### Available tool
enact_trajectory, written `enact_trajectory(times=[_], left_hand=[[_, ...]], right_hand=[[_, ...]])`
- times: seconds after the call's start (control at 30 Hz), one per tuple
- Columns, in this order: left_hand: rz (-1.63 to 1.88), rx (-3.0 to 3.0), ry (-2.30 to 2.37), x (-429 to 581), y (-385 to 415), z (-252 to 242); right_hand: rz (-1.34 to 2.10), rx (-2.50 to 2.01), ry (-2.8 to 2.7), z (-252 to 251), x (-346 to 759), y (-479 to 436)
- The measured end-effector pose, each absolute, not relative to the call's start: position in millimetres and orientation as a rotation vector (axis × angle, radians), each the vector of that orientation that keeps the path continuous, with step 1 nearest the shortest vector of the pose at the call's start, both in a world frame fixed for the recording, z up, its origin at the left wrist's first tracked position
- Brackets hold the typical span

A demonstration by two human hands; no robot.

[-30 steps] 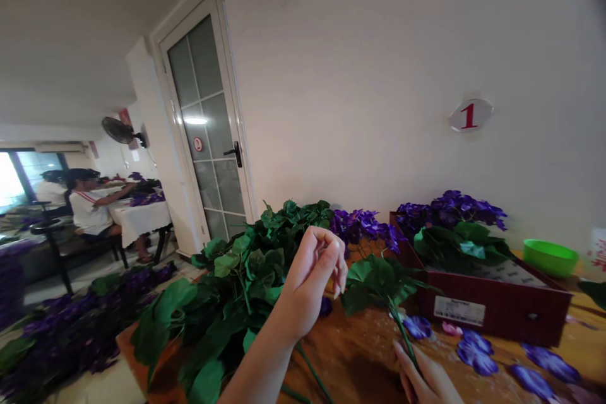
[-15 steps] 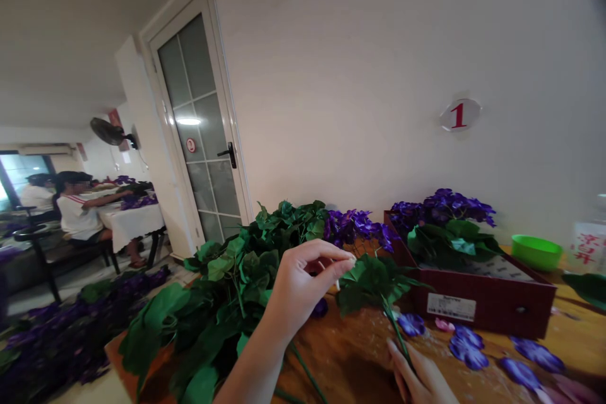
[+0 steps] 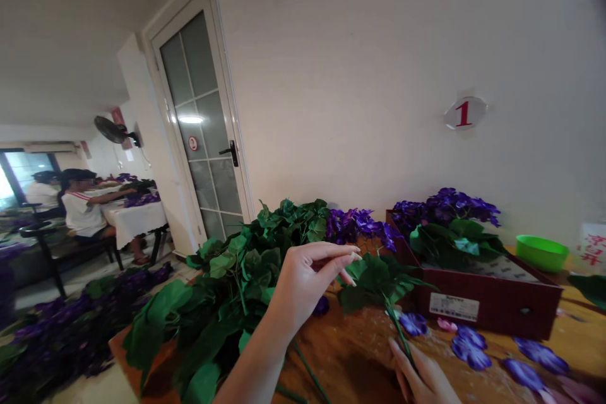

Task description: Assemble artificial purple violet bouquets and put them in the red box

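I'm looking down at glossy green artificial leaves (image 3: 222, 303) and violet-purple flower heads (image 3: 468, 347) with darker streaks, lying across my orange-brown, wood-grained desk (image 3: 345, 353). Nearby, a maroon box (image 3: 502, 300) is showing a white label (image 3: 453, 307), and a lime-green bowl (image 3: 542, 252) is standing beyond it.

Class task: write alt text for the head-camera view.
A person's right hand grips the green stem of an artificial leaf sprig above a wooden table, the left hand raised beside its leaves. Heaped leaves lie to the left; a dark red box holds purple flowers to the right. Beyond, a co-worker sits at a white-clothed table.
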State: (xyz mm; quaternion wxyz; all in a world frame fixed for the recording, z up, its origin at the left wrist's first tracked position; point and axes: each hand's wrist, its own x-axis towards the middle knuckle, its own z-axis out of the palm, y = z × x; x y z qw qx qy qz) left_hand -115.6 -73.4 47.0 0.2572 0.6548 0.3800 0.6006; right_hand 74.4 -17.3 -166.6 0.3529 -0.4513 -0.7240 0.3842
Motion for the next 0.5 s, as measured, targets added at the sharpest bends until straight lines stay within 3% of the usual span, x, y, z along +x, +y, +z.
enact_trajectory(times=[0.5], left_hand=[[1.750, 1.584, 0.920, -122.6, -74.4, 47.1]], right_hand=[[1.022, -1.177, -1.849, -162.0, 72.8, -19.1]])
